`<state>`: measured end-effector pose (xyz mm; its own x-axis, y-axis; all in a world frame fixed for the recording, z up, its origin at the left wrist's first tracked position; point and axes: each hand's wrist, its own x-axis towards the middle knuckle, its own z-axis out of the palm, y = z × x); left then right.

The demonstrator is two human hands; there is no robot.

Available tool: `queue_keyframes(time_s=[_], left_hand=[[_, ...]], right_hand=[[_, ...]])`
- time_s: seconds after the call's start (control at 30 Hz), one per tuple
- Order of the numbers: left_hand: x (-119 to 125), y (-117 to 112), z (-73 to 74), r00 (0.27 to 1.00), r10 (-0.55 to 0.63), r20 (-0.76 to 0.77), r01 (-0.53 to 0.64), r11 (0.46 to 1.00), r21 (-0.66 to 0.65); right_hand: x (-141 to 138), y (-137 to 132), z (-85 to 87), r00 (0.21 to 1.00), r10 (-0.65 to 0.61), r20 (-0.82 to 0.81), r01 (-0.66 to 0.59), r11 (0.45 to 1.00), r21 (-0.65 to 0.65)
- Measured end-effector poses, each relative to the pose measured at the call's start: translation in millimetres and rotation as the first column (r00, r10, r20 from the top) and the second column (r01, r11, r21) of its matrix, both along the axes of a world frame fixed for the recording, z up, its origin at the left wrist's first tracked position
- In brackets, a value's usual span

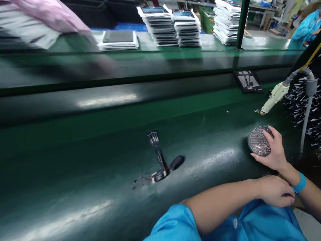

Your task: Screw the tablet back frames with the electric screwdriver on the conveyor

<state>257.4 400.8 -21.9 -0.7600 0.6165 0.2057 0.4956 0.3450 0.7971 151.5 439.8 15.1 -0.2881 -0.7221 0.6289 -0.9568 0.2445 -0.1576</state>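
Observation:
At the right of the head view, my right hand (276, 150) is wrapped round the edge of a round grey dish (252, 136) of small metal screws (259, 147). The dish rests on the green work surface. My left hand (277, 190) is curled closed close to my right wrist; what its fingers hold, if anything, is hidden. An electric screwdriver (275, 97) hangs tip down just beyond the dish. Near the middle lies a small circuit board (158, 175) with a flat ribbon cable (156, 147), thin wires and a black oval part (177, 162).
An opened tablet-like panel (248, 81) lies at the back right. Along the raised shelf (210, 42) stand stacks of wrapped panels (160, 28). Dark strip-like parts (301, 103) crowd the right edge. A blurred pink sleeve (62, 16) reaches in at upper left; another person (304, 28) is at far right.

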Motion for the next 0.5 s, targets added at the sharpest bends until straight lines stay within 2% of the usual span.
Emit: queue_keyframes(time_s=[0.33, 0.5], left_hand=[[0.9, -0.7, 0.7, 1.000, 0.022, 0.015, -0.022, 1.000, -0.004], [0.8, 0.1, -1.4, 1.000, 0.017, -0.006, -0.017, 1.000, 0.009]], right_hand=[[4.0, -3.6, 1.2, 0.999, 0.030, 0.036, -0.033, 0.996, 0.077], [-0.9, -1.1, -2.6, 0.986, 0.142, 0.088, -0.152, 0.981, 0.118]])
